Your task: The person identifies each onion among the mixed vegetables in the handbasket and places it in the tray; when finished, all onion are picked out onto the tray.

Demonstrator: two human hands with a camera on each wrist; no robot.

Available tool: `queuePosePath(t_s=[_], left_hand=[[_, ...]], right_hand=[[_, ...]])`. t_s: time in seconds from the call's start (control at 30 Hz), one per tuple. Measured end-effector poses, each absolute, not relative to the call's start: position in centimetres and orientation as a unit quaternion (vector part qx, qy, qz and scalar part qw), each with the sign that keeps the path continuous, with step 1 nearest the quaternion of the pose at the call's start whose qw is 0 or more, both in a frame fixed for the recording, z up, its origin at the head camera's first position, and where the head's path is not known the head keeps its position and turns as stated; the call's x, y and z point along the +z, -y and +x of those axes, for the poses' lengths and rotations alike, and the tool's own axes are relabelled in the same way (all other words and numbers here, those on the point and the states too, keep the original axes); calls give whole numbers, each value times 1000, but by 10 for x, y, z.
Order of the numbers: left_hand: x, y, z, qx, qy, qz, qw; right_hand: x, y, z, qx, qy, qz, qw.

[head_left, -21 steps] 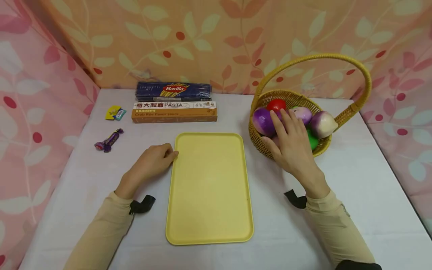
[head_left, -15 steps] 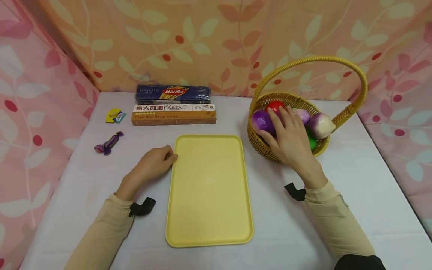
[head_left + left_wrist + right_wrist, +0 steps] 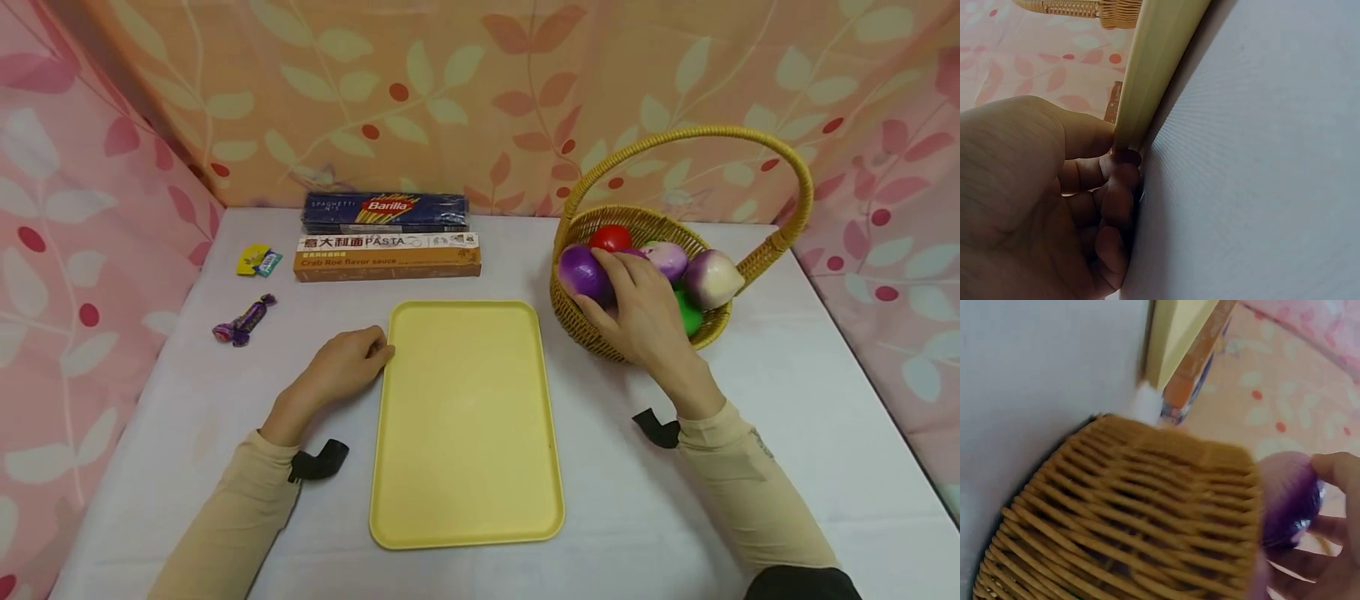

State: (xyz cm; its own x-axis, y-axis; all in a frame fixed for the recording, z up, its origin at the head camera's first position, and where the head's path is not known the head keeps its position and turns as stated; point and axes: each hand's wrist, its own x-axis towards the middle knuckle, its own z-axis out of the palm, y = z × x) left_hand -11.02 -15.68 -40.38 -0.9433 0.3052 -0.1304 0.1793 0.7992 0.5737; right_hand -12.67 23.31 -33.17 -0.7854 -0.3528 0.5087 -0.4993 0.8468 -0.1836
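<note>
My left hand (image 3: 351, 363) pinches the left rim of a yellow tray (image 3: 467, 425), thumb on top and the other fingers curled beneath, as the left wrist view shows. My right hand (image 3: 643, 312) reaches into a wicker basket (image 3: 577, 327) with a tall handle. Its thumb and fingers curl about a glossy purple onion (image 3: 583, 273) at the basket's left side; in the right wrist view the onion (image 3: 1291, 497) shows between thumb and fingers. Around it lie a red tomato (image 3: 611, 238), a pale purple vegetable (image 3: 666, 260), a purple-and-white one (image 3: 712, 279) and something green (image 3: 690, 313), partly hidden.
Behind the tray stand a brown pasta box (image 3: 387, 258) and a dark blue spaghetti box (image 3: 384, 212). Wrapped sweets (image 3: 246, 320) and a small yellow packet (image 3: 255, 260) lie on the white cloth at the left. The basket handle (image 3: 690, 133) arches high behind my right hand.
My right hand's fingers have bent down from lying stretched over the vegetables to curl in among them at the purple onion. My left hand stays at the tray's rim.
</note>
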Motion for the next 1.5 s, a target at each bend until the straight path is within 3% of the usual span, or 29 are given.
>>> queuePosePath(t_s=[0.2,0.5,0.77,1.5], left_hand=[[-405,157,-110,288,-942,128,113],[-406,158,-112,287,-942,127,119],[-406,158,-112,289,-941,132,116],[-405,157,-112,285,-942,127,124]], right_hand=[[-332,-223,-90,192,892,327,248],[-354,-201,-32,130,864,475,106],[-360,-187,-7,115,804,579,67],[-365,-183,1,92,805,586,34]])
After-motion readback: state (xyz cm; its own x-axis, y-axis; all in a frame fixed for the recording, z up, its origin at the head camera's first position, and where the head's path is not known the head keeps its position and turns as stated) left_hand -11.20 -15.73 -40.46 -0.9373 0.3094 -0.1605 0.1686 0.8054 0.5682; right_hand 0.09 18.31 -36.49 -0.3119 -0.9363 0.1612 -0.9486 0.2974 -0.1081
